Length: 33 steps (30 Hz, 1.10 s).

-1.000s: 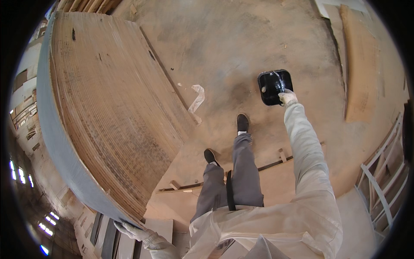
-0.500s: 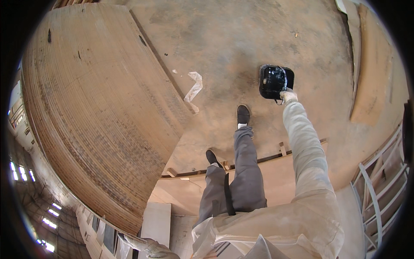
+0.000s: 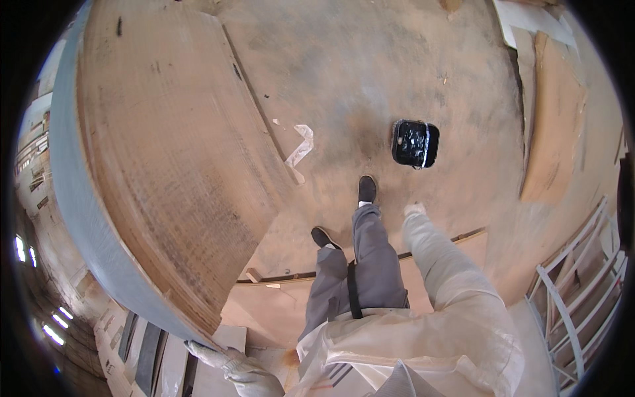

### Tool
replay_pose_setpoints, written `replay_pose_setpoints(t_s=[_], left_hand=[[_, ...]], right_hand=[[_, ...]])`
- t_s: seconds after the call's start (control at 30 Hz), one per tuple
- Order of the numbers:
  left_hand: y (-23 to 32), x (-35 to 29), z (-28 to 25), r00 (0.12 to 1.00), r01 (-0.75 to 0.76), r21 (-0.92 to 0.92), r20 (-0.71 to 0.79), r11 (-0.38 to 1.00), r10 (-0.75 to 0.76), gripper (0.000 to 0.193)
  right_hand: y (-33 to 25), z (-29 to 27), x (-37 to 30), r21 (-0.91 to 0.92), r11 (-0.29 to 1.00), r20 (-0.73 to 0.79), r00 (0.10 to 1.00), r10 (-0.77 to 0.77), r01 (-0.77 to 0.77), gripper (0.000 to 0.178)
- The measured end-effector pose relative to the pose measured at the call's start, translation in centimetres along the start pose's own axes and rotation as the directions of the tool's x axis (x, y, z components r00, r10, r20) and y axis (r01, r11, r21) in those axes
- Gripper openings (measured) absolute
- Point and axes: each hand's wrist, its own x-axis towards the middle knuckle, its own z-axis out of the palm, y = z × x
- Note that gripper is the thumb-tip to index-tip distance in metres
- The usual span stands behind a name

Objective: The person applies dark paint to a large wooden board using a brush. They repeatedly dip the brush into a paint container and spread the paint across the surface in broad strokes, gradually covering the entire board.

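A black bucket (image 3: 415,143) with a thin wire handle and pale smears inside stands by itself on the dusty concrete floor (image 3: 370,66). My right hand (image 3: 415,210), in a light glove, hangs a little below the bucket, apart from it and holding nothing. My left hand (image 3: 228,362), also gloved, is low at the bottom edge with its fingers stretched out at the near corner of a big curved-looking plywood panel (image 3: 172,152). My two dark shoes (image 3: 366,188) stand between the panel and the bucket.
A white scrap of tape or paper (image 3: 301,145) lies on the floor beside the panel's edge. Boards (image 3: 555,126) lie at the right, a pale metal frame (image 3: 569,311) at the lower right. A thin wooden strip (image 3: 284,276) crosses under my feet.
The right hand held the bucket off the floor before. Now the bucket rests on the floor and the hand has let go and drawn back toward me.
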Motion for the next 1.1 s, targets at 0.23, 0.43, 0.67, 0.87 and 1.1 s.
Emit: replay_pose_setpoints(t_s=[0.23,0.43,0.67,0.87,1.1], left_hand=[[4.1,-1.9,1.9,0.974,0.22,-0.257,0.107,0.941,-0.199,0.071],[-0.9,-2.1,-1.0,0.962,0.269,-0.589,0.204,0.762,-0.182,0.076],[-6.2,-1.6,-1.0,0.581,0.789,-0.568,0.814,0.236,0.017,0.023],[-4.1,-3.5,0.4,0.524,0.845,-0.531,0.846,0.064,0.102,0.031],[-0.1,-6.2,3.3,0.283,0.956,-0.287,0.957,0.066,0.065,0.019]], right_hand=[[-4.9,-3.2,-16.7,0.286,0.898,0.113,0.919,-0.378,0.335,0.056],[-12.9,-9.6,-33.8,0.766,0.521,0.212,0.618,-0.757,0.376,0.046],[-15.0,-16.1,-60.6,0.665,0.169,0.227,0.018,-0.974,0.727,0.047],[-17.4,-14.4,-66.2,0.651,0.282,0.344,0.057,-0.937,0.704,0.063],[-21.5,-15.7,-61.5,0.793,0.38,0.386,0.09,-0.918,0.476,0.091]])
